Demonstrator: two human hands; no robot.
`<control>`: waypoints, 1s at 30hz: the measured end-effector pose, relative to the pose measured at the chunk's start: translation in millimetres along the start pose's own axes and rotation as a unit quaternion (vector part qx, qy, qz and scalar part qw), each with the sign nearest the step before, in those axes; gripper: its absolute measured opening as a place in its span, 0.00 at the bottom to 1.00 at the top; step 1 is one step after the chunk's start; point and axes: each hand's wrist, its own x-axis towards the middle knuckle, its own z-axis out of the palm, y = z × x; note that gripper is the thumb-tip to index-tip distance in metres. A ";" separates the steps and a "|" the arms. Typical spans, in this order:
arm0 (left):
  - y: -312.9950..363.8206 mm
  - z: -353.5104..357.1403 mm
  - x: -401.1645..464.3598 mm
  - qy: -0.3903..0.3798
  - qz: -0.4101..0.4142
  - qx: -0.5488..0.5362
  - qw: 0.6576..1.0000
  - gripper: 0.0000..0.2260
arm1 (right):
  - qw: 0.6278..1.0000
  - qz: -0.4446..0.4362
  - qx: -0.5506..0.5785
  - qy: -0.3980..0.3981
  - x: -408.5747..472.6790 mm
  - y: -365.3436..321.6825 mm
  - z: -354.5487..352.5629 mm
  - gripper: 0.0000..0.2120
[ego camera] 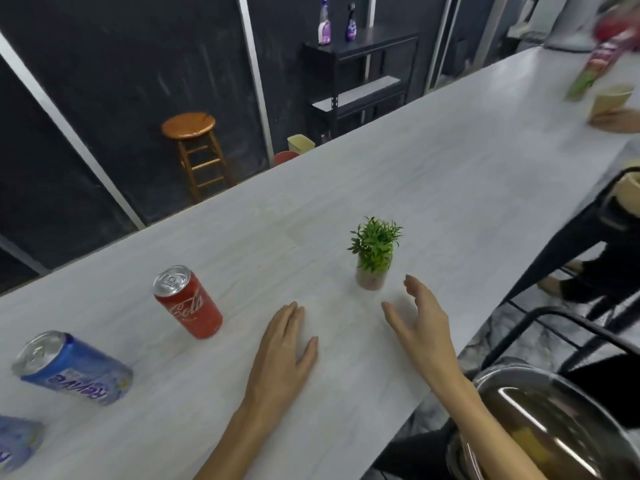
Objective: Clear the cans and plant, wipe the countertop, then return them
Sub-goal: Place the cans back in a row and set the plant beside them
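A small green plant [374,252] in a clear pot stands on the pale countertop [433,188]. My right hand [420,320] hovers open just below and right of the pot, fingers curved toward it, not touching. My left hand [285,344] lies flat on the countertop, palm down, holding nothing. A red cola can [188,303] stands to the left of my left hand. Further left stands a blue can [71,367], and part of another blue can [17,441] shows at the frame's left edge.
A steel pot with a glass lid [557,427] sits at the lower right beside a black chair frame [561,327]. At the far right another person's hand [614,121] holds a paper cup [611,98]. Beyond the counter are a wooden stool [194,147] and a black shelf [363,74].
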 end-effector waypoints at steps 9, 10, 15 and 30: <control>9.4 12.0 47.8 -0.009 0.013 0.022 1.000 0.28 | 0.998 -0.009 0.049 -0.044 40.6 4.6 6.7 0.41; 8.7 12.6 50.5 -0.010 0.015 0.026 1.000 0.29 | 0.997 -0.014 0.058 -0.054 45.0 2.7 8.7 0.41; 5.6 14.1 54.0 -0.009 0.015 0.041 0.999 0.30 | 0.988 -0.061 0.116 -0.076 60.6 -6.0 18.3 0.31; 6.0 12.4 48.0 -0.002 0.005 0.043 0.999 0.30 | 0.982 -0.066 0.149 -0.099 62.9 -8.4 28.3 0.22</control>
